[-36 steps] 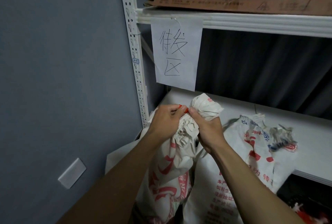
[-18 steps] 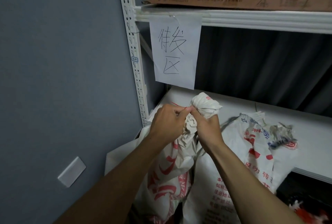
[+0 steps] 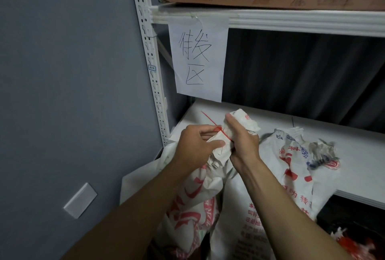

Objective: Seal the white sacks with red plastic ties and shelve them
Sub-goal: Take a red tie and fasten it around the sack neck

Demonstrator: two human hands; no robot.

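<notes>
A white sack [image 3: 193, 195] with red print stands at the shelf's left end, its neck bunched together. My right hand [image 3: 242, 142] is closed around that gathered neck, thumb pointing up. A thin red plastic tie [image 3: 210, 121] circles the neck, and its loose tail sticks up and to the left. My left hand [image 3: 198, 145] pinches the tie at the neck. A second white sack [image 3: 291, 168] with red and blue print leans on the white shelf board [image 3: 354, 134] to the right, its top crumpled.
A paper sign [image 3: 199, 57] with handwritten characters hangs from the upper shelf beam [image 3: 291, 21]. The perforated white upright [image 3: 149, 55] stands beside a grey wall with a white switch plate [image 3: 80, 200]. Flat cardboard [image 3: 270, 0] lies on the upper shelf. Red-and-white material [image 3: 352, 245] sits below right.
The red tie's tail now sticks out up and to the left where only a small red bit showed before. My left hand has shifted slightly left and down; my right keeps hold of the neck.
</notes>
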